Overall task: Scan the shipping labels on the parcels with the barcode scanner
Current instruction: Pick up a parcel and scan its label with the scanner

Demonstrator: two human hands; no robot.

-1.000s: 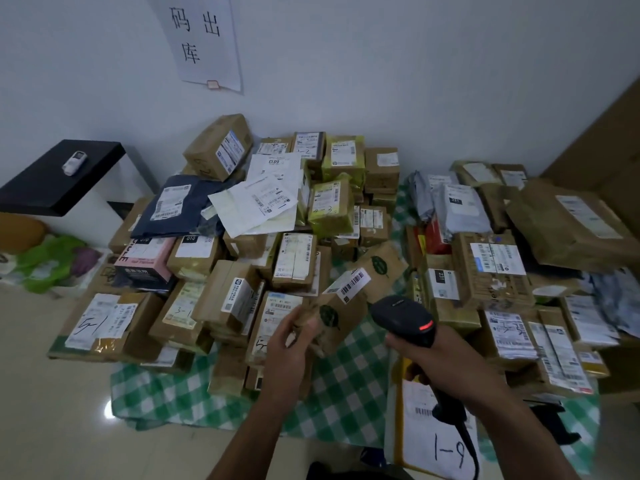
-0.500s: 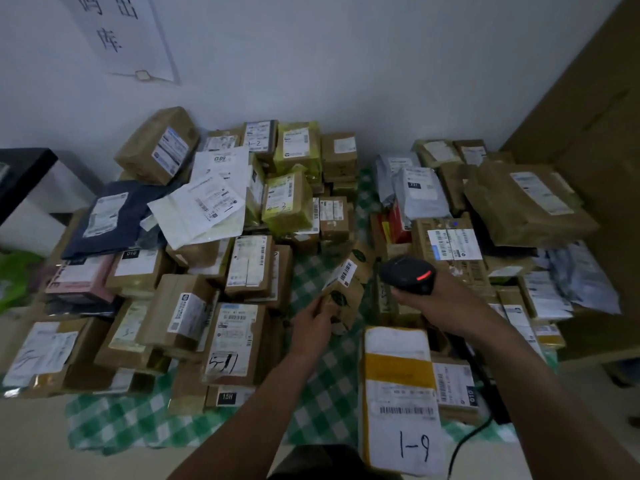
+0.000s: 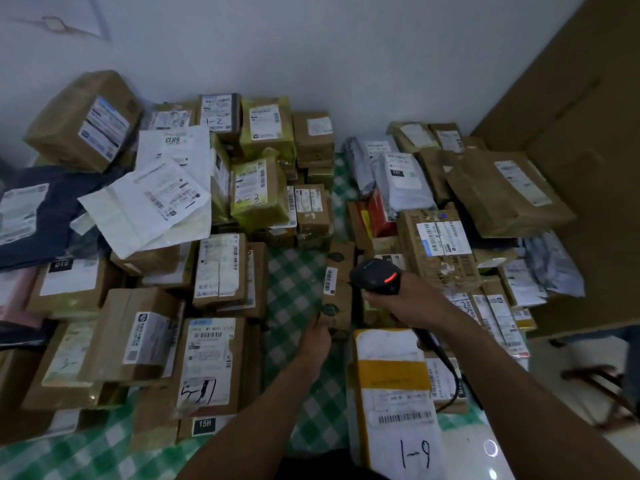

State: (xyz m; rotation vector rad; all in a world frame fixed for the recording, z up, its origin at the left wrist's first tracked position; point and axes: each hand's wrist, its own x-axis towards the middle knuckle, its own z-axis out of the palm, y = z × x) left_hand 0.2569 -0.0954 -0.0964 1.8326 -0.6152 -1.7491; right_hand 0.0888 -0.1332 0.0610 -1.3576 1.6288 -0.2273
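Head cam shows your left hand with its fingers pinching the bottom end of a small brown parcel. It's held upright over the green checked cloth, roughly 6 o'clock from centre, barcode label near its top. Your right hand, fingers wrapped round the barcode scanner, is at the parcel's 3 o'clock, red light glowing.

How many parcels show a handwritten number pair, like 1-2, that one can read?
4. The 1-2 parcel at the back; the 4-3 parcel in front of it; the 5-1 parcel front centre-left; the 1-9 parcel nearest the camera, right. Others may be hidden or too faint.
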